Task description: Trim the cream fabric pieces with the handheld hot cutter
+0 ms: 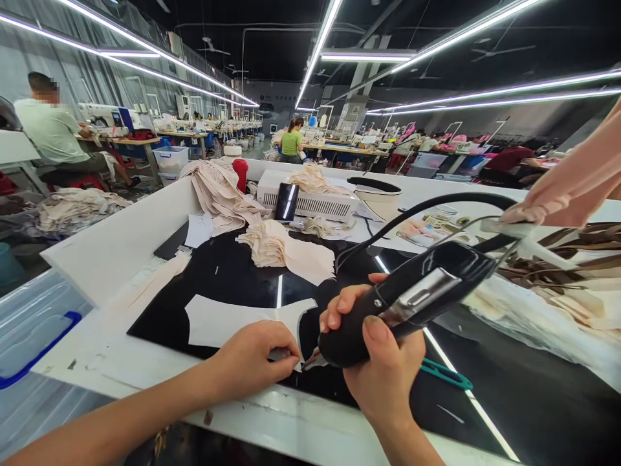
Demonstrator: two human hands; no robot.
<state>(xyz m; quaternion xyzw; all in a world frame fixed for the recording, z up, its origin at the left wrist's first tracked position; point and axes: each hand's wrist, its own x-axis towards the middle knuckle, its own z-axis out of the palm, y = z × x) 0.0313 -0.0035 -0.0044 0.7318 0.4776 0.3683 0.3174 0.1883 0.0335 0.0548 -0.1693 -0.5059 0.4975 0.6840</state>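
Note:
A white curved fabric piece [242,321] lies flat on the black glossy board [165,310]. My left hand [259,359] is closed in a pinch at the piece's lower right corner. My right hand [381,362] is wrapped round a black corded electric hand cutter [412,298], which tilts down to the left. Its narrow metal tip meets the fabric's right edge, close to my left fingertips. Behind the piece sits a stack of cream fabric pieces [272,246]. A teal slim-handled tool [446,374] lies right of my right hand.
A pink cloth strip [572,175] hangs at the cutter's cord end. At the back stand a white vented machine [310,204], a phone [286,202] and a red thread cone [240,173]. Plastic-wrapped material [533,323] lies right; a clear bin [39,336] stands left. Co-workers sit beyond.

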